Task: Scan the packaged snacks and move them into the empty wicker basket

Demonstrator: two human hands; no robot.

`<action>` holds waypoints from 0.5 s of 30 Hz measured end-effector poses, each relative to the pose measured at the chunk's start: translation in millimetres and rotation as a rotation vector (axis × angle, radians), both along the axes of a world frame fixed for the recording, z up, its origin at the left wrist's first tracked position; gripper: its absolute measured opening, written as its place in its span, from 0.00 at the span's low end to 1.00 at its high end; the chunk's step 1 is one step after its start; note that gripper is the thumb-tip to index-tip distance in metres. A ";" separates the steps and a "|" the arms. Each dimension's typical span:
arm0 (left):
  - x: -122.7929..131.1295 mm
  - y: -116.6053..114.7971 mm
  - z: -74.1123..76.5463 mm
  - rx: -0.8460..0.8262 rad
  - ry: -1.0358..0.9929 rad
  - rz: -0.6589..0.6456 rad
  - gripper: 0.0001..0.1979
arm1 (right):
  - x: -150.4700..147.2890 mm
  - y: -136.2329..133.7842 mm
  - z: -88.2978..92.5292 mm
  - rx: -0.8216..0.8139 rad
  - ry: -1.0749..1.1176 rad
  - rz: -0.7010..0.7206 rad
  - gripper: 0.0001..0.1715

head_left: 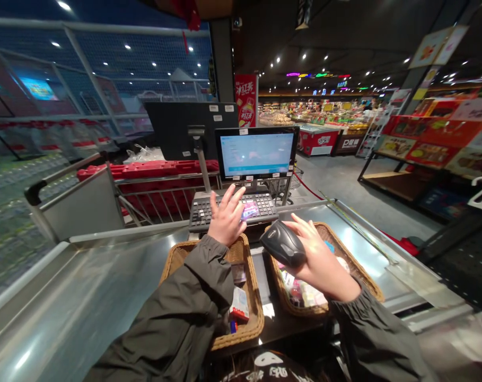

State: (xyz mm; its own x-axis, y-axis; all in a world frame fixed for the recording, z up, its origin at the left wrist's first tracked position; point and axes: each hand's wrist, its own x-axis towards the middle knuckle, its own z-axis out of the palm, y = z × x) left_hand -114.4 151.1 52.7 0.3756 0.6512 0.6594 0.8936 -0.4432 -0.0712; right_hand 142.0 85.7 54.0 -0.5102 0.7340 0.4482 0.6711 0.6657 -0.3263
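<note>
My right hand [318,257] grips a black handheld barcode scanner [282,243] over the right wicker basket [368,281]. My left hand [226,215] holds a small pink-and-purple packet [250,210] above the black keyboard [203,212], fingers raised and partly spread. The scanner's head points towards the packet. Behind the keyboard stands a lit till screen [256,154]. A second wicker basket [252,331] under my left sleeve holds a few small boxed goods [239,305].
A steel checkout counter [85,297] runs left and right of the baskets. Red shopping baskets [145,171] and a metal rail sit behind the keyboard. A dark monitor back [177,127] stands at the rear. Shop shelves [431,143] line the aisle on the right.
</note>
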 end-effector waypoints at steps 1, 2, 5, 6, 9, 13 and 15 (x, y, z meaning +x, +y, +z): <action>-1.6 -0.7 0.0 -0.004 -0.002 0.001 0.10 | -1.3 -0.3 0.2 -0.003 -0.001 0.004 0.34; -3.1 -1.3 -0.1 -0.008 -0.006 0.002 0.10 | -2.5 -0.6 0.3 -0.005 -0.005 0.010 0.34; -6.7 -2.6 -0.8 -0.016 -0.017 0.005 0.10 | -5.6 -1.5 -0.3 -0.001 -0.014 0.021 0.35; -7.8 -3.0 -1.0 -0.015 -0.017 0.009 0.10 | -6.3 -1.9 -0.6 0.003 -0.011 0.024 0.35; -10.6 -4.0 -1.5 -0.005 -0.003 0.021 0.11 | -7.8 -3.1 -1.0 0.012 0.004 0.032 0.36; -13.4 -6.3 -1.9 -0.001 0.004 0.029 0.11 | -9.0 -4.6 0.1 0.009 0.009 0.030 0.35; -14.7 -7.9 -2.1 -0.006 0.001 0.034 0.11 | -9.8 -4.6 0.3 0.001 0.003 0.028 0.34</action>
State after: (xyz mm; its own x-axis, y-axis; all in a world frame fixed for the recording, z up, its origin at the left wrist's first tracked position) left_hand -129.2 143.1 50.6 0.3535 0.6674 0.6554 0.9082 -0.4127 -0.0696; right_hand 132.3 81.1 54.4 -0.5289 0.7193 0.4504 0.6515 0.6842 -0.3277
